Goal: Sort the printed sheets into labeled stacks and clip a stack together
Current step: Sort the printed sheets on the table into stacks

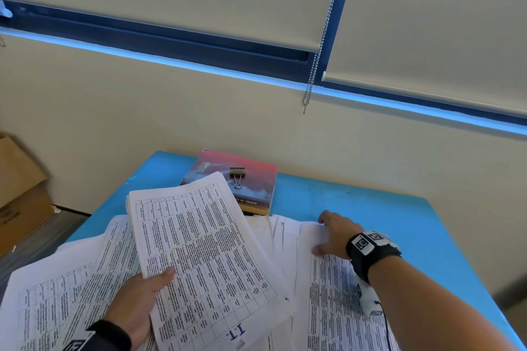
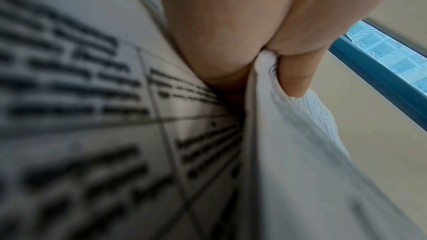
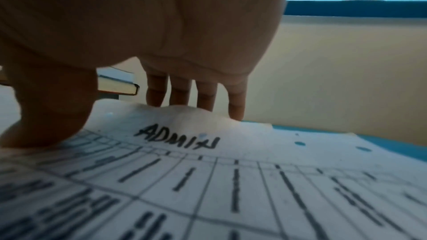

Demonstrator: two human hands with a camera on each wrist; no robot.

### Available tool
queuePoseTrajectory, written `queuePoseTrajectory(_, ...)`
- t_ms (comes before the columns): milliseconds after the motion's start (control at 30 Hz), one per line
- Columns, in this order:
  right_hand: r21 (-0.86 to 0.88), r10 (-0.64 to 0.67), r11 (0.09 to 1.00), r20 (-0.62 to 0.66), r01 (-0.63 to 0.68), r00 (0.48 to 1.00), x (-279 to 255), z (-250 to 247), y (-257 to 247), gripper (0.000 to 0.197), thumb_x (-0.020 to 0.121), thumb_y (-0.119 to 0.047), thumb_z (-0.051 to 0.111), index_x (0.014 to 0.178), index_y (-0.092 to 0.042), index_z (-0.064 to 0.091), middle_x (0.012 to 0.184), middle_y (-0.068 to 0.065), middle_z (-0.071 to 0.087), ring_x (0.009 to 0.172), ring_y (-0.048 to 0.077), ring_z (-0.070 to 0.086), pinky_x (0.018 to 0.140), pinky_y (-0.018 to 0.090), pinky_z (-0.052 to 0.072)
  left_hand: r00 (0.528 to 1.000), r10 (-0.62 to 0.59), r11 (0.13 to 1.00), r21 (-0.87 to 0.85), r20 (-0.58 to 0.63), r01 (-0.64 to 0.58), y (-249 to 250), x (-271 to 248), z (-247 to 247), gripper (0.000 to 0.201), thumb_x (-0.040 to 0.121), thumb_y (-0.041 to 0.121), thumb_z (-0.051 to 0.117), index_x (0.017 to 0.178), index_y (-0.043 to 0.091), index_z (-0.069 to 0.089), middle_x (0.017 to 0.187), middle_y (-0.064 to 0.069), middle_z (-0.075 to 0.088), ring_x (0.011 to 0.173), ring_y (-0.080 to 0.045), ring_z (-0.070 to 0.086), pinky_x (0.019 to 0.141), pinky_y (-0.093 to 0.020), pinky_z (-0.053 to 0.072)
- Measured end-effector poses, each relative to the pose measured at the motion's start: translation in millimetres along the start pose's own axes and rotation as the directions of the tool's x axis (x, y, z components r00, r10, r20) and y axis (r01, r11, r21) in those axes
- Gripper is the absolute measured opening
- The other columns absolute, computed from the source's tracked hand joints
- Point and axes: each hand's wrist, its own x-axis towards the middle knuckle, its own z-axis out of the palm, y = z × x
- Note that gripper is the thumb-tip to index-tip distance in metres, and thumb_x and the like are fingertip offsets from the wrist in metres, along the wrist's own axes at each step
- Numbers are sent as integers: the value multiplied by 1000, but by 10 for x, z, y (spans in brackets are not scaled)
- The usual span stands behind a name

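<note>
My left hand point(image 1: 142, 291) grips a thick stack of printed table sheets point(image 1: 199, 248), hand-marked "I.T." at its near corner, and holds it tilted above the papers. Up close, the thumb point(image 2: 295, 79) pinches the stack's edge point(image 2: 300, 152). My right hand point(image 1: 332, 234) arches over a sheet marked "ADMIN" point(image 3: 231, 180) at the right. Its thumb presses the page, its fingers point(image 3: 203, 98) hook the far edge, and the paper buckles between them. A black binder clip point(image 1: 237, 177) lies on a red book point(image 1: 256, 182) at the back.
More printed sheets point(image 1: 71, 279) lie fanned across the blue table point(image 1: 385, 208), which stands against the wall. Cardboard boxes point(image 1: 20, 194) stand on the floor to the left. A blind chain point(image 1: 309, 88) hangs above the book.
</note>
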Motion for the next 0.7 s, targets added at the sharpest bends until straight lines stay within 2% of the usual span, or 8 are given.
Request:
queuePoseTrajectory(67, -18, 3, 1000, -25, -4, 1000, 17, -4, -9, 89, 62, -59, 78, 136, -29, 38, 132, -4, 53, 121, 23, 51, 97, 43, 42, 1000, -2, 1000, -2, 0, 2, -6, 5, -8, 16, 92, 9, 59, 106, 6, 66, 100, -21, 74, 98, -43, 68, 95, -63, 46)
queuePoseTrajectory(133, -70, -8, 998, -32, 5, 999, 22, -27, -36, 91, 61, -61, 77, 136, -28, 37, 132, -2, 53, 121, 24, 50, 97, 44, 42, 1000, -4, 1000, -5, 5, 4, -8, 12, -13, 16, 93, 9, 59, 106, 6, 66, 100, -22, 74, 97, -43, 68, 94, -62, 47)
queuePoseTrajectory(267, -146, -56, 988, -34, 50, 998, -2, -63, -87, 81, 65, -63, 75, 130, -25, 46, 124, 0, 50, 114, 24, 51, 93, 41, 45, 1000, -1, 1000, -9, 12, 1, -6, 8, -10, 17, 92, 9, 59, 107, 5, 66, 101, -22, 74, 97, -43, 68, 94, -61, 47)
queuePoseTrajectory(467, -179, -85, 982, -88, 68, 992, -91, -5, -91, 74, 73, -61, 69, 131, -23, 45, 127, 0, 48, 113, 24, 50, 94, 40, 44, 1000, 3, 1000, -14, 14, -3, -10, -4, -15, 22, 91, 9, 59, 112, 5, 64, 105, -21, 73, 101, -42, 67, 97, -62, 45)
queuePoseTrajectory(533, -193, -73, 979, -77, 57, 994, -136, -5, -85, 62, 78, -57, 66, 126, -22, 48, 123, 1, 51, 113, 25, 51, 92, 40, 42, 1000, 0, 1000, -16, 20, 1, -6, -15, -8, 21, 92, 9, 59, 112, 4, 64, 105, -22, 73, 101, -42, 67, 97, -62, 46)
queuePoseTrajectory(633, -192, -62, 980, -41, 53, 997, -197, -25, -45, 24, 88, -38, 59, 105, -23, 50, 107, 3, 55, 106, 27, 54, 83, 37, 39, 1000, -1, 1000, -22, 28, 2, -5, -23, -7, 21, 92, 8, 58, 112, 3, 64, 106, -21, 73, 101, -42, 67, 97, -61, 45)
queuePoseTrajectory(667, -159, -48, 986, -16, 45, 999, -215, -36, -20, 19, 89, -32, 56, 105, -24, 50, 108, 3, 57, 103, 29, 54, 81, 35, 40, 1000, -2, 1000, -23, 28, 2, -5, -23, -12, 22, 92, 8, 58, 113, 4, 64, 106, -21, 73, 101, -42, 67, 98, -62, 45)
queuePoseTrajectory(700, -130, -30, 991, 9, 31, 1000, -230, -46, 6, 23, 88, -29, 55, 110, -25, 52, 113, 2, 59, 105, 30, 55, 82, 34, 42, 1000, -3, 1000, -25, 30, 4, -6, -24, -12, 21, 93, 8, 58, 113, 4, 64, 106, -21, 73, 101, -42, 67, 97, -62, 45)
